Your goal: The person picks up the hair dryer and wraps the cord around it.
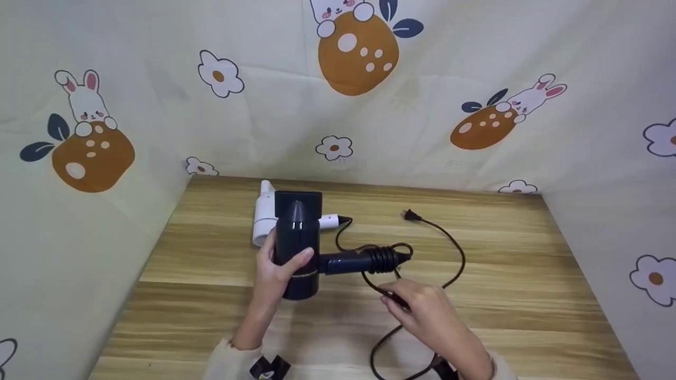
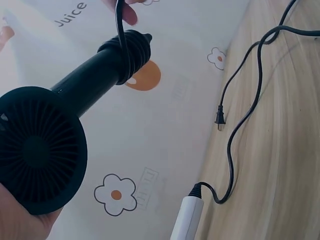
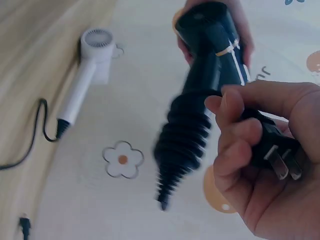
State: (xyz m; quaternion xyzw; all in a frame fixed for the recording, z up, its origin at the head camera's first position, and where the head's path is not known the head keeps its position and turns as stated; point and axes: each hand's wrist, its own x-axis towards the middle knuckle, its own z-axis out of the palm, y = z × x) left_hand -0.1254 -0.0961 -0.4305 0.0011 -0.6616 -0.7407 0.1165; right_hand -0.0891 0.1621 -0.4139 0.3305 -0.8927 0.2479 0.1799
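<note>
My left hand (image 1: 272, 272) grips the barrel of a dark hair dryer (image 1: 297, 240), held up above the table with its flat nozzle pointing away. Several turns of its black cord (image 1: 384, 259) are wound round the end of the handle. To the right, my right hand (image 1: 425, 306) holds that dryer's two-pin plug (image 3: 275, 150) in curled fingers, prongs showing in the right wrist view. A length of cord runs from the coils to this hand. Behind the dark dryer a white hair dryer (image 1: 264, 211) lies on the table, partly hidden.
The white dryer's black cord (image 1: 462, 258) loops over the wooden table (image 1: 517, 253) towards the front edge, passing below my right hand. Its plug (image 1: 411, 215) lies at the back right. Printed cloth (image 1: 274, 121) hangs behind the table and along both sides.
</note>
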